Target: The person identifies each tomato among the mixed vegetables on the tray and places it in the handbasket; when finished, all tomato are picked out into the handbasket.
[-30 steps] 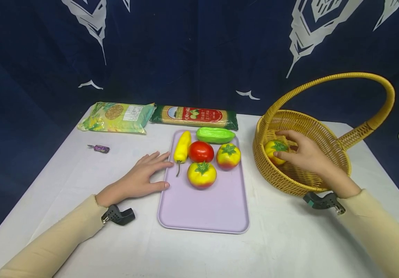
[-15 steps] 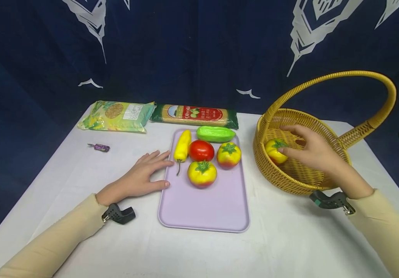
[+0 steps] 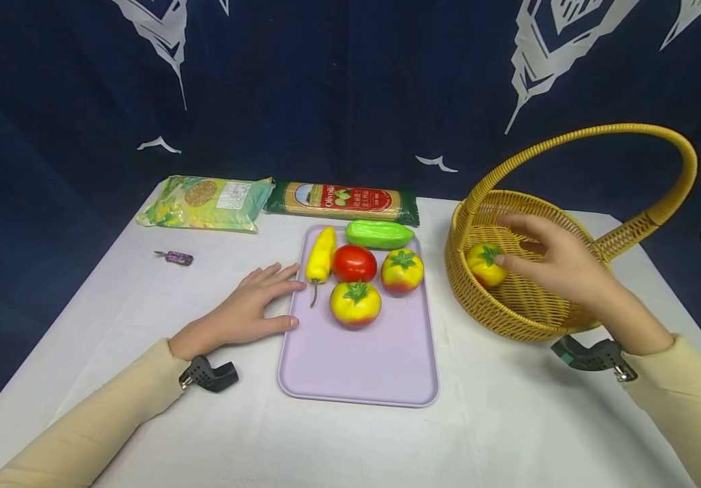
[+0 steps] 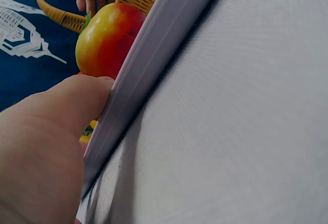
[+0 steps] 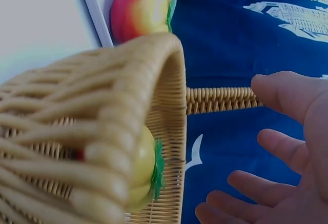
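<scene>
**Five vegetables (image 3: 354,264) left on tray (image 3: 356,369), one tomato (image 3: 483,268) placed in basket (image 3: 492,315)**

The tray is touched by the left hand (image 3: 245,312), fingers straight. At right, the tomato is laid in the basket's left side; nothing is gripped by the right hand (image 3: 570,264), fingers spread, though contact is hard to judge.

The right hand (image 5: 311,178), fingers apart, is near a wicker basket (image 5: 115,90) containing a yellow, green-leafed fruit (image 5: 143,172).

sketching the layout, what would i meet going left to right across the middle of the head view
Small purple item, left hand, yellow pepper, red tomato, rear yellow-red tomato on the purple tray, another yellow-red tomato in the wicker basket, right hand.
</scene>
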Tool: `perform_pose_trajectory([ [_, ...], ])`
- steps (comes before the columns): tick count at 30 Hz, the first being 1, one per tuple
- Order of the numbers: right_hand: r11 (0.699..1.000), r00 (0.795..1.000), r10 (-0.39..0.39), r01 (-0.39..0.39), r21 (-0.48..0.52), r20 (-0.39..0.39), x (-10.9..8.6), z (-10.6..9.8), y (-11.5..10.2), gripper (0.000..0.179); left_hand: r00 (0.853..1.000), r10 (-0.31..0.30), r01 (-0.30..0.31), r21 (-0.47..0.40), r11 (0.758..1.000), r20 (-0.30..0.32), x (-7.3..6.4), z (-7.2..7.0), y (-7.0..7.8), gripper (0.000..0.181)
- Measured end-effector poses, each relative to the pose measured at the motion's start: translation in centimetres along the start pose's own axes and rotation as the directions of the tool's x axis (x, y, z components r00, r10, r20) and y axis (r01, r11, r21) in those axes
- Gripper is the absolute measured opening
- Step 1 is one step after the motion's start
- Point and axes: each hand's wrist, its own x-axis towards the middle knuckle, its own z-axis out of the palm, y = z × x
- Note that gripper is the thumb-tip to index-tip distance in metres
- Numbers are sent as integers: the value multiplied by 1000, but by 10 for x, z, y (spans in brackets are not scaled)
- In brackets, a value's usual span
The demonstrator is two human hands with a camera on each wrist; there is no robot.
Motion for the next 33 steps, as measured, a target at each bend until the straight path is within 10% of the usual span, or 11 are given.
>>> perform_pose_trajectory([
  [23,949,956,-289,293,119,-52,-10,32,-42,43,1000,1,-1,3,1000,0,1,0,-1,62],
  [33,956,961,-277,274,100,15,2,60,-51,45,1000,-5,5,-2,1000,-1,0,0,0,61],
])
